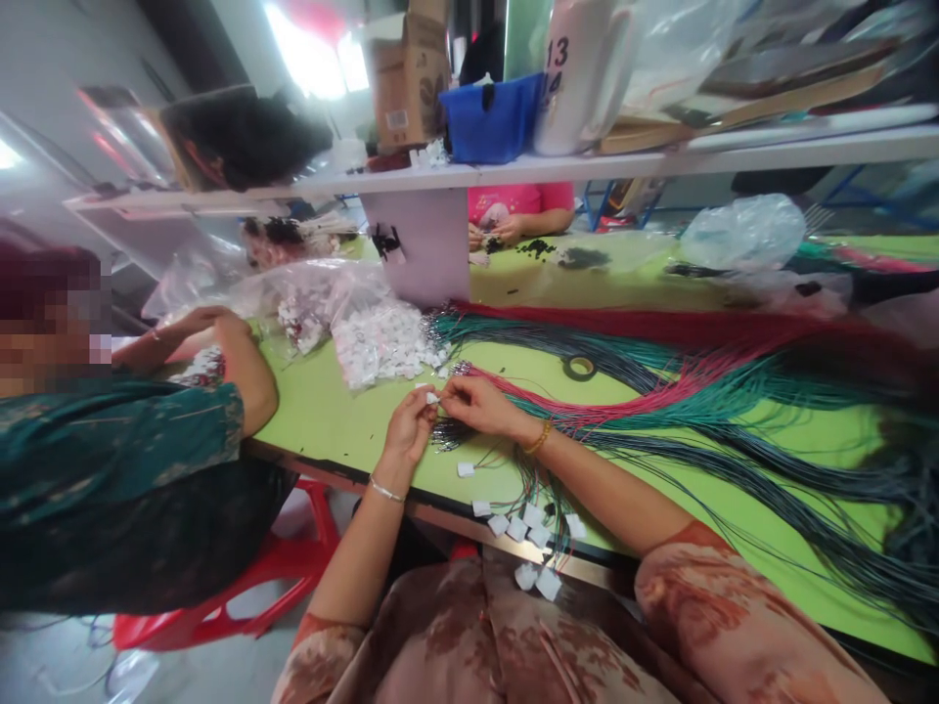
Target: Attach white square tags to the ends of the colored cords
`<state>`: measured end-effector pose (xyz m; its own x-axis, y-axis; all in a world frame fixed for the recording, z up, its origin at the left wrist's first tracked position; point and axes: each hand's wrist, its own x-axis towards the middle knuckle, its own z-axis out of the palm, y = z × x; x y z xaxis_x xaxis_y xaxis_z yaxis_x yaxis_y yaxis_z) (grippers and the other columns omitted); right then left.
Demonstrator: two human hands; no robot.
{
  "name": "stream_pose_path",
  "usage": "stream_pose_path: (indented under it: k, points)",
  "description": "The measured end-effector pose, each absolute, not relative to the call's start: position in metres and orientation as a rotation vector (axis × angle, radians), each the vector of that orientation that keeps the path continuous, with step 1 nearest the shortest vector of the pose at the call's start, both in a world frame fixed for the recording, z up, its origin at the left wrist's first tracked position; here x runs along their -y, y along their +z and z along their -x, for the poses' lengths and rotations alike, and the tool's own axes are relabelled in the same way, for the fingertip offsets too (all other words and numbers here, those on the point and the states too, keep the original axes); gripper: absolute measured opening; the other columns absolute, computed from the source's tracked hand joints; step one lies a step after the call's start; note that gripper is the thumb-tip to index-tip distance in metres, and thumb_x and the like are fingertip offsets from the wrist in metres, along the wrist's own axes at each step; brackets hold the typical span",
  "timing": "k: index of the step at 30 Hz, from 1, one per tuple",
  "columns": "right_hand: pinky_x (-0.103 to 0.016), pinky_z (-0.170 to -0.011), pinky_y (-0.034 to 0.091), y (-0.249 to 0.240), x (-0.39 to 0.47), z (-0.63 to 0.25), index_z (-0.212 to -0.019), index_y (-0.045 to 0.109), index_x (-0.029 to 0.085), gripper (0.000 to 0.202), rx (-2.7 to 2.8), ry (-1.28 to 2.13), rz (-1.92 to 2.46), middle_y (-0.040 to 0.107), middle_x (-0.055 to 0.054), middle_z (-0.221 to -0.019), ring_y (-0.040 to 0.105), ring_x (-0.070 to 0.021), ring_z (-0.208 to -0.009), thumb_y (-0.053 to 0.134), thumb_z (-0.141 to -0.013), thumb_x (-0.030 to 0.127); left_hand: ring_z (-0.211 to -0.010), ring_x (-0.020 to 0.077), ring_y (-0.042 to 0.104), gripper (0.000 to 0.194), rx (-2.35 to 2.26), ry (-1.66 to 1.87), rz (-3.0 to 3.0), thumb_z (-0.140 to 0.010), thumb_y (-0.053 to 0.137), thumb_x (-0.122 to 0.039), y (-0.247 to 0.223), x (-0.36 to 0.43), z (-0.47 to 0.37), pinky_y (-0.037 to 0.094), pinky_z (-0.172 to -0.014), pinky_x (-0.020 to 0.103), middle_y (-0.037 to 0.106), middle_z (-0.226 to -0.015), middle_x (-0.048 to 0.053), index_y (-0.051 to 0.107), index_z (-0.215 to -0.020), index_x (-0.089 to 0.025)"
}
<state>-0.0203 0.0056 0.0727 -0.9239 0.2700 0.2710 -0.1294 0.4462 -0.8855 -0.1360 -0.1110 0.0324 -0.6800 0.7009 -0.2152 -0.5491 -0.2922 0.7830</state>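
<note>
My left hand (pixel 412 422) pinches a small white plastic connector (pixel 432 398) above the table's front part. Close against it, my right hand (pixel 476 403) has its thumb and fingers pressed together at the connector; a thin wire may be between them, too small to make out. Under my hands lie black wires (pixel 451 433) with metal-tipped ends. Red wires (pixel 558 396) and green wires (pixel 469 328) run off to the right. Several white connectors with wires attached (pixel 517 528) rest at the table's front edge, some hanging over it.
A plastic bag of white connectors (pixel 381 337) lies beyond my left hand. A roll of black tape (pixel 579 368) sits among the wires. A co-worker's arm (pixel 249 376) is at the left, another person (pixel 520 210) across the table. A shelf (pixel 411 179) holds a blue bin (pixel 491 122).
</note>
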Motion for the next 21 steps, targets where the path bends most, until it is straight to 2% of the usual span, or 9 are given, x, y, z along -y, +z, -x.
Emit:
stream_pose_path:
  k: [6,12,16,21]
  points:
    - [-0.021,-0.053,0.027,0.056,-0.013,0.015,-0.062,0.045,0.017,0.026,2.33,1.435,0.261,0.042,0.004,-0.057,0.034,-0.0083,-0.056,0.05,-0.081,0.034,-0.06,0.0064,0.054,0.014,-1.073,1.986,-0.238,-0.071,0.072,-0.015,0.039,0.112,0.121,0.042,-0.053,0.017,0.068,-0.08,0.006,0.068,-0.084,-0.011]
    - [-0.022,-0.053,0.026,0.055,-0.015,0.011,-0.061,0.044,0.018,0.023,2.335,1.411,0.324,0.04,0.005,-0.056,0.034,-0.0083,-0.055,0.048,-0.078,0.033,-0.058,0.0056,0.053,0.017,-1.07,1.964,-0.279,-0.067,0.077,-0.019,0.045,0.11,0.114,0.041,-0.054,0.016,0.068,-0.078,0.005,0.07,-0.08,-0.012]
    - [-0.022,-0.052,0.026,0.053,-0.015,0.011,-0.061,0.042,0.018,0.026,2.321,1.491,0.319,0.04,0.004,-0.057,0.033,-0.0083,-0.055,0.047,-0.078,0.036,-0.062,0.0066,0.054,0.024,-1.168,1.962,-0.331,-0.064,0.08,-0.022,0.043,0.107,0.11,0.042,-0.057,0.018,0.068,-0.078,0.004,0.072,-0.084,-0.012]
    - [-0.023,-0.051,0.024,0.045,-0.016,0.01,-0.061,0.043,0.018,0.033,2.291,1.481,0.415,0.039,0.005,-0.056,0.032,-0.0082,-0.054,0.05,-0.08,0.044,-0.052,0.0051,0.044,0.027,-1.359,2.039,-0.421,-0.065,0.08,-0.027,0.035,0.098,0.1,0.035,-0.052,0.02,0.06,-0.062,-0.001,0.073,-0.088,-0.013]
